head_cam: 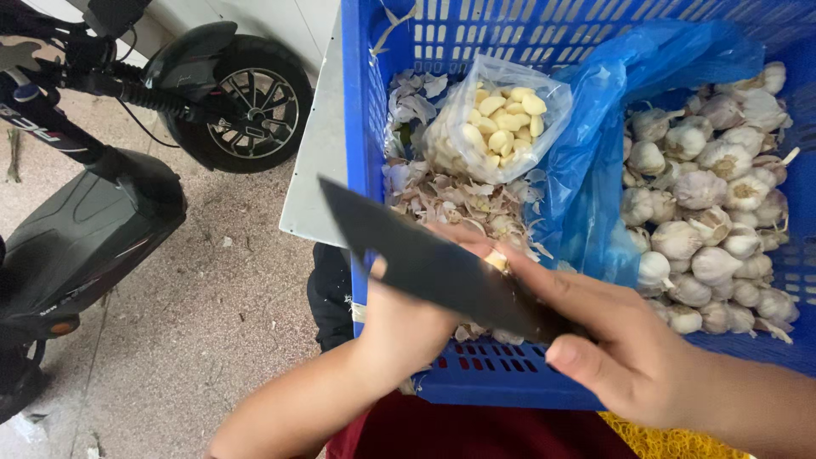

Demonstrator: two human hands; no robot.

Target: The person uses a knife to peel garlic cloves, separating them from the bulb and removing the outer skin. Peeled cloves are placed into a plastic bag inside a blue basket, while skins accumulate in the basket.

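My right hand [620, 340] grips a dark, broad knife [425, 259] whose blade points up and to the left across the front of a blue plastic crate [361, 102]. My left hand [408, 319] is mostly behind the blade, its fingers pinching a pale garlic clove [495, 260] just above the blade's edge. Under the hands lies a heap of papery garlic skins [459, 200]. A clear bag of peeled cloves [497, 123] sits behind the skins. Whole garlic bulbs [714, 204] fill the crate's right side, next to a blue plastic bag [595, 144].
A black electric scooter [93, 204] stands on the concrete floor to the left, its wheel [246, 106] near the crate's corner. A grey board [319, 161] lies under the crate's left side. A yellow mesh [671, 440] shows at the bottom right.
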